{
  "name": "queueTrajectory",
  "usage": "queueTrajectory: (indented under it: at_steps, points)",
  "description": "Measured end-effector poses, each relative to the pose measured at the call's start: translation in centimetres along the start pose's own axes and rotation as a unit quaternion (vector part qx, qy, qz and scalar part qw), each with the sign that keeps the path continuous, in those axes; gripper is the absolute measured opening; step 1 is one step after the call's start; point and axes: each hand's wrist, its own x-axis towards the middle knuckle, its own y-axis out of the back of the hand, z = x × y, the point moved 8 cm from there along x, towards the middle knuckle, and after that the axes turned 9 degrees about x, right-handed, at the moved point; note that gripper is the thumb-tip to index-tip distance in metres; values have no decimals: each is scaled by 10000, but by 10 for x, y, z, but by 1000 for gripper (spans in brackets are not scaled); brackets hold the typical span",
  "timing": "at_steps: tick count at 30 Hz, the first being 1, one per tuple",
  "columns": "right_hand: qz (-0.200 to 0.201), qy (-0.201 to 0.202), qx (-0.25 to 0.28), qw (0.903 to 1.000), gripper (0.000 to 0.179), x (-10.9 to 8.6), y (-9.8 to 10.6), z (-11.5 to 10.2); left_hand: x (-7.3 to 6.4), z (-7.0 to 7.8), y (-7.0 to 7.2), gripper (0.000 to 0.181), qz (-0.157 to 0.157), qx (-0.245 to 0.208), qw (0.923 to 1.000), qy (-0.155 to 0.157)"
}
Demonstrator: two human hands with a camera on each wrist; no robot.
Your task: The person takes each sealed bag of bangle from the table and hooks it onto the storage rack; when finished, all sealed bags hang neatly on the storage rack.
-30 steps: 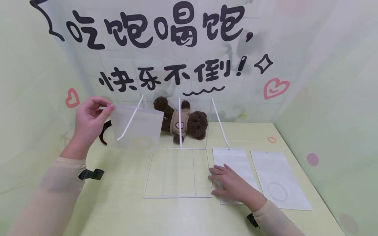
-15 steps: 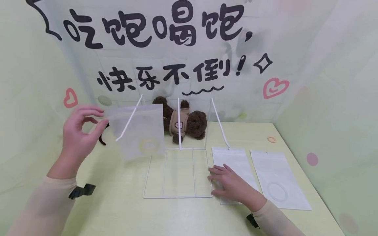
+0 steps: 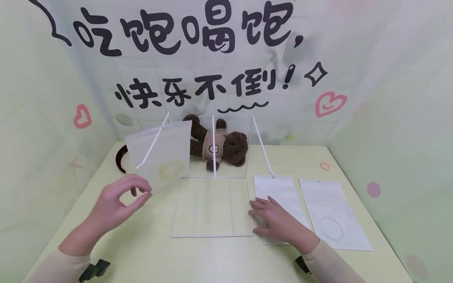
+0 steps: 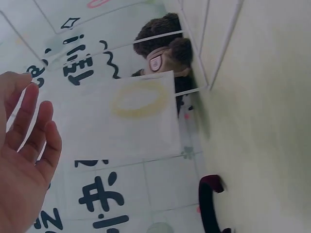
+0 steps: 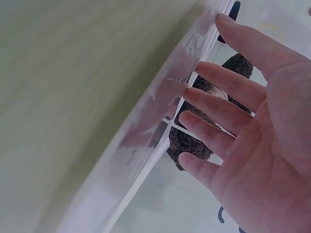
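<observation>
A white wire rack [image 3: 212, 236] with three slanting prongs stands mid-table. On its left prong hangs a translucent white zip bag [image 3: 148, 147], tilted, showing a yellow ring shape [image 4: 138, 99] through it. My left hand [image 3: 118, 202] is just below the bag's lower left corner, its thumb and index tips close together and nothing visible between them. In the left wrist view its other fingers are loosely bent. My right hand [image 3: 274, 220] rests with spread, fairly straight fingers [image 5: 209, 131] at the rack's right base bar, over a flat white bag [image 3: 297, 204].
Another flat white bag [image 3: 336, 214] with a ring outline lies further right. An orange ring [image 3: 325, 166] sits at the back right. Behind the rack lies a brown teddy bear [image 3: 235, 149]. At the back left is a dark curved band [image 3: 121, 159]. Printed fabric walls enclose the table [image 3: 219, 259].
My left hand has let go of the bag's upper left edge, drawn back left and then dropped below it. The bag swings on the left prong. My right hand has stayed in place.
</observation>
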Motion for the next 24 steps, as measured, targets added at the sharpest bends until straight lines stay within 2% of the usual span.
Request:
queueTrajectory:
  at_steps: [3,5,6,9,13,15,17,24]
  points:
    - [-21,-11,24,10000,51,0,0,-1,-19,-11,-21,44,-653,232,9968,401]
    - [-36,-27,31,10000,51,0,0,-1,-29,-16,-34,48,-1125,426,9897,775]
    - [-39,-27,35,10000,51,0,0,-1,-34,-19,-40,46,-1382,543,9841,974]
    - [-34,-13,18,10000,51,0,0,-1,-52,-28,-58,36,-2172,853,9601,1543]
    - [-37,-9,21,10000,51,-1,1,-1,-72,-38,-79,29,-2959,864,9302,1993]
    - [-49,-9,40,10000,51,0,0,-1,-80,-41,-86,29,-3181,851,9211,2080]
    - [-72,-18,70,9999,51,0,0,-1,-85,-44,-91,32,-3320,920,9156,2074]
    - [-87,-59,41,9999,51,0,-1,0,-94,-43,-104,43,-3429,1179,9122,1911]
